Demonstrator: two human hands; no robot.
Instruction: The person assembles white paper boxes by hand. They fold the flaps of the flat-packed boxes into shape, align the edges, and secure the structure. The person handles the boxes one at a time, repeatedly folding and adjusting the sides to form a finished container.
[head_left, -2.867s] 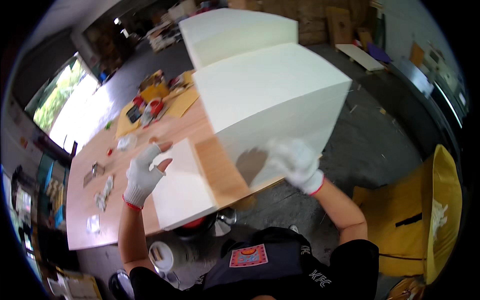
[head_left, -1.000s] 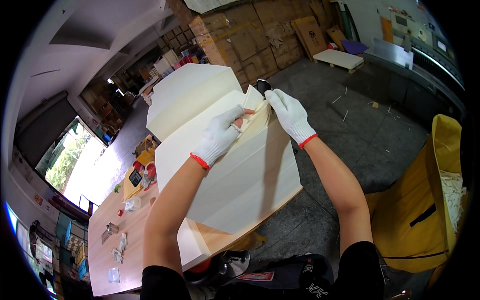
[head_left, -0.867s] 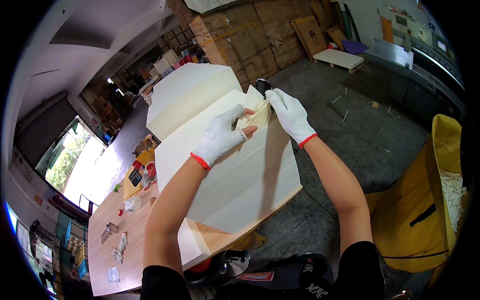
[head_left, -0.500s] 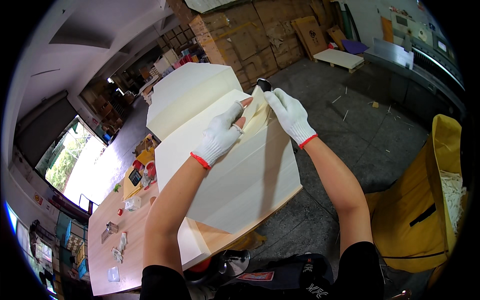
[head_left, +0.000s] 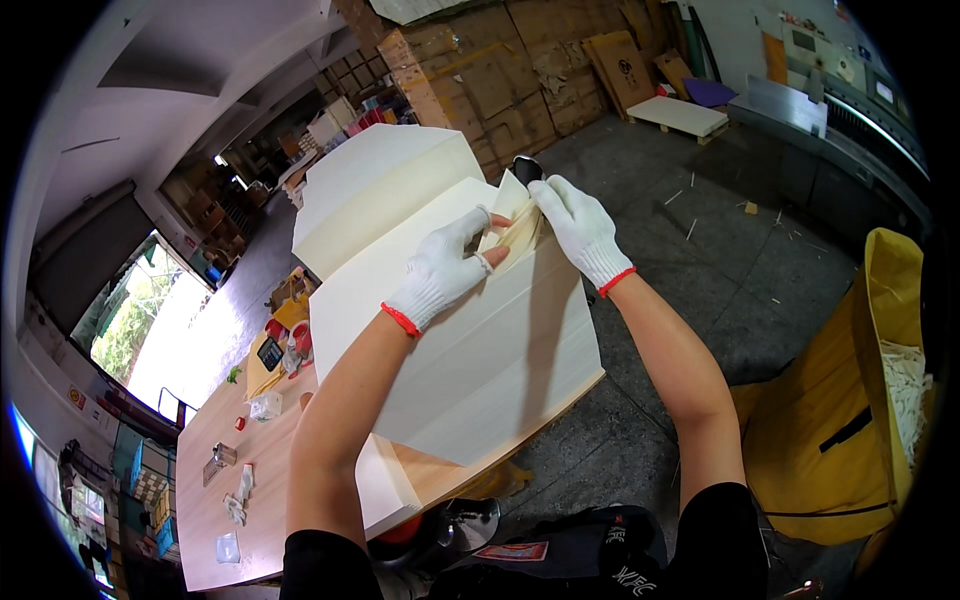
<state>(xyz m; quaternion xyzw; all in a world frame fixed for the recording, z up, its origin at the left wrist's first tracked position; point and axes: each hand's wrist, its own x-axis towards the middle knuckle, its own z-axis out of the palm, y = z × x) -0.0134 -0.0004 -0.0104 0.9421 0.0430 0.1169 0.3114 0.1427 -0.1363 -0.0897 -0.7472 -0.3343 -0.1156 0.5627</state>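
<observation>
Worktop (head_left: 270,500): wood-toned, 8 o'clock in view, carrying the paper stack (head_left: 470,370).
Left hand (head_left: 437,268): at 8 o'clock of the fanned sheets (head_left: 522,235), gloved, bare thumb and finger spread apart by their edges; whether they nip any sheet, I cannot tell.
Paper stack: tall, white, mid-view, its 1 o'clock corner fanned up.
Handling: a light grip and even fan would probably spare creases.
Right hand (head_left: 580,228): 3 o'clock of the fan, pinching the raised corner.
Cardboard panel (head_left: 615,78): dark printed mark, 1 o'clock in view.
Dark clothing (head_left: 585,565): white lettering (head_left: 634,580), 5 o'clock.

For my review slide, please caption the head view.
Gloved left hand and right hand at bent sheets atop a white paper stack.
</observation>
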